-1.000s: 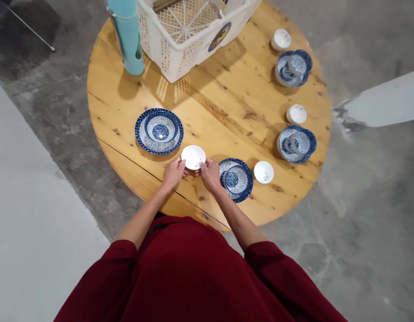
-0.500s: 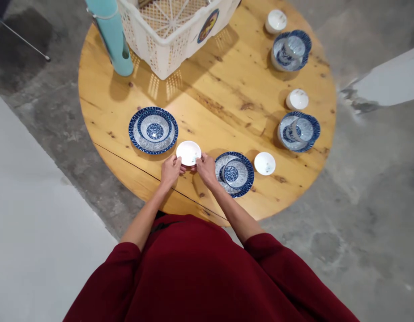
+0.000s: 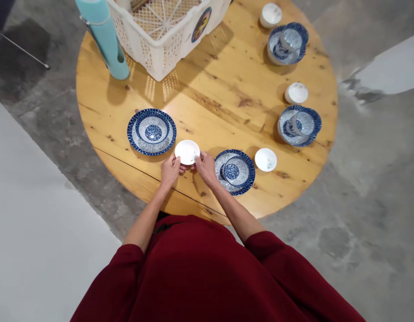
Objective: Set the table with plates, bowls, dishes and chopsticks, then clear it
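A small white bowl is between my hands near the table's front edge. My left hand pinches its lower left rim, and my right hand grips the lower right rim. Up and left of it lies a blue-patterned plate with a matching bowl on it. Close beside my right wrist, another blue-patterned plate carries a patterned bowl, partly covered by my right hand. A second white bowl sits just to the right of that plate.
White plastic crate and light-blue cylinder stand at the back left of the round wooden table. Along the right side are white bowls and stacked blue-patterned bowls. A white post stands beyond.
The camera view has shifted slightly, so the tableware on the right appears higher. Both hands keep their hold on the small white bowl, which has barely moved.
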The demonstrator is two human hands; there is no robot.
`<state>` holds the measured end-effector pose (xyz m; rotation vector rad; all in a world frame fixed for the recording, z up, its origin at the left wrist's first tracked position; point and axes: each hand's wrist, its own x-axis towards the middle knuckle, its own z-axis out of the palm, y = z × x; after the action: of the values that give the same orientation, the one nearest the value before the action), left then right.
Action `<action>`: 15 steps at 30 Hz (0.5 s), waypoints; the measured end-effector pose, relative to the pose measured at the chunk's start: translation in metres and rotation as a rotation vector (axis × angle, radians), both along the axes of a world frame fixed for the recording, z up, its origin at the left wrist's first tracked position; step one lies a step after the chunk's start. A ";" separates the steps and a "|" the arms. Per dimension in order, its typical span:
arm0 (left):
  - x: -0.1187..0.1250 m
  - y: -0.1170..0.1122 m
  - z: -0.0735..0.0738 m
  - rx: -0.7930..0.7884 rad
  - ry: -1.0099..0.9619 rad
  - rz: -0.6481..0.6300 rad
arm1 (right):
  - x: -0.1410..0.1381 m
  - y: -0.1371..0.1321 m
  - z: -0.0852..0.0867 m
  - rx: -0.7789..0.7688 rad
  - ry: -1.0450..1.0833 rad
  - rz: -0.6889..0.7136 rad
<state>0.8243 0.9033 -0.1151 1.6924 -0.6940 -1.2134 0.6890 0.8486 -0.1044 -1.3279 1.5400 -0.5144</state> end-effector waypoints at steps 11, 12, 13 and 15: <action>-0.001 0.002 0.004 0.016 0.037 -0.005 | -0.002 0.005 -0.006 -0.034 0.017 -0.025; -0.001 0.003 0.004 0.017 0.034 -0.010 | -0.002 0.006 -0.006 -0.035 0.007 -0.029; 0.000 0.003 0.005 0.020 0.029 -0.015 | -0.001 0.006 -0.006 -0.035 0.000 -0.031; 0.000 0.004 0.005 0.028 0.016 -0.020 | 0.000 0.007 -0.006 -0.035 -0.006 -0.037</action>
<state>0.8246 0.9070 -0.1101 1.7006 -0.6888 -1.2552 0.6892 0.8559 -0.1101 -1.3256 1.5595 -0.5705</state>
